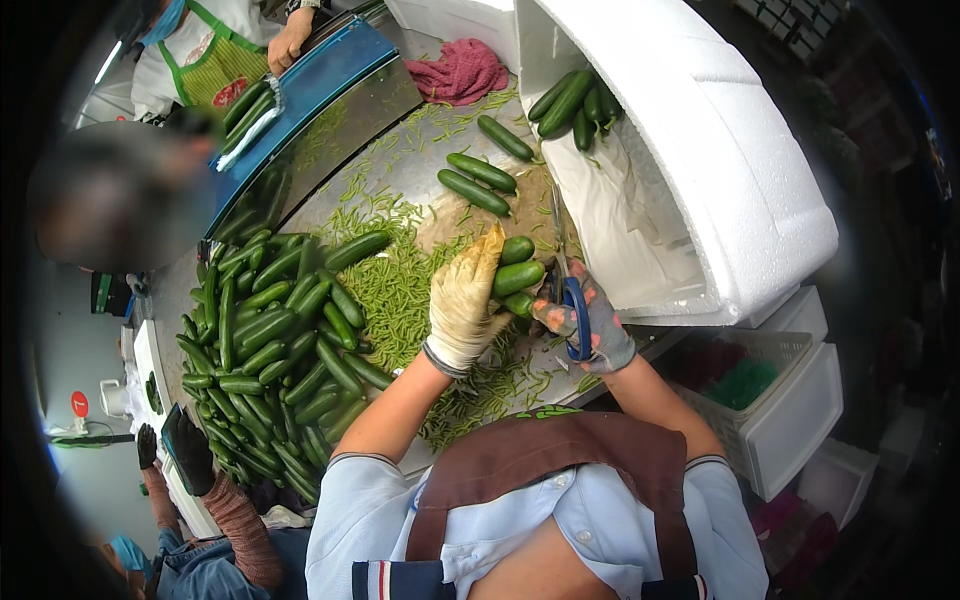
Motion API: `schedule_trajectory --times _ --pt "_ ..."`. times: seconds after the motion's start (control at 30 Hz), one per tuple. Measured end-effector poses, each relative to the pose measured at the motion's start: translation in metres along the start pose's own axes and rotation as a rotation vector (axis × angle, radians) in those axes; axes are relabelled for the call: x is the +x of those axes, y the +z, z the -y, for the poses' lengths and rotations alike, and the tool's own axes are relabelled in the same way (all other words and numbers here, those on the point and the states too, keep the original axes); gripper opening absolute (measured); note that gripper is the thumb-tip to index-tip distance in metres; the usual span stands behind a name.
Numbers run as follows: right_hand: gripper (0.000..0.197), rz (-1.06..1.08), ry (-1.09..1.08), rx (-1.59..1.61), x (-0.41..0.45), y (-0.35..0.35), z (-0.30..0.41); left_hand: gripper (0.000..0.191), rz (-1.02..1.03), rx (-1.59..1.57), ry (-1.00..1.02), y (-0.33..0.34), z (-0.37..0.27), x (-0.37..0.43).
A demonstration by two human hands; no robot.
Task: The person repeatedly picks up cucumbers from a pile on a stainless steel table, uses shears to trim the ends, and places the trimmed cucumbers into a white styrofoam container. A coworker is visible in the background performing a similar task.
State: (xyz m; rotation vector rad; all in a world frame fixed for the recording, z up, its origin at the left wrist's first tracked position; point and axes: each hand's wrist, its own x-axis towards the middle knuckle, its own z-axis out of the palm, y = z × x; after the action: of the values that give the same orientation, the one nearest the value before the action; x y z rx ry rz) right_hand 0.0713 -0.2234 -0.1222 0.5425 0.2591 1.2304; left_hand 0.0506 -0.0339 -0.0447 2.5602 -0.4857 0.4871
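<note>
My left hand [463,300], in a whitish work glove with yellowed fingertips, holds a bunch of small cucumbers [519,278]; three of their ends show beyond the fingers. Close beside them on the right, my right hand [609,339] wears a grey glove with pink-orange patches. It holds blue-handled scissors [577,319], whose blades point up toward the foam box. The right fingertips are near the lowest cucumber end; whether they touch is unclear. Beyond my left hand, two cucumbers [472,192] lie side by side, with another cucumber [504,138] farther off.
Green trimmings [390,300] cover much of the metal table [319,202]. A large cucumber heap [262,337] lies left. A white foam box [667,259] holding several cucumbers [568,103] stands right. Behind are a pink cloth [459,73] and a co-worker's hand [290,41]. Another person's dark-gloved hand [187,454] is lower left.
</note>
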Motion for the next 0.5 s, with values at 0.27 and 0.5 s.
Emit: schedule_trajectory --times 0.27,0.5 --pt "0.063 0.051 0.022 0.074 0.001 0.000 0.000 0.088 -0.111 -0.132 0.015 0.007 0.005 -0.007" --pt "0.045 0.131 -0.245 -0.142 -0.008 -0.012 0.014 0.087 -0.172 -0.183 -0.006 0.006 0.013 -0.011"
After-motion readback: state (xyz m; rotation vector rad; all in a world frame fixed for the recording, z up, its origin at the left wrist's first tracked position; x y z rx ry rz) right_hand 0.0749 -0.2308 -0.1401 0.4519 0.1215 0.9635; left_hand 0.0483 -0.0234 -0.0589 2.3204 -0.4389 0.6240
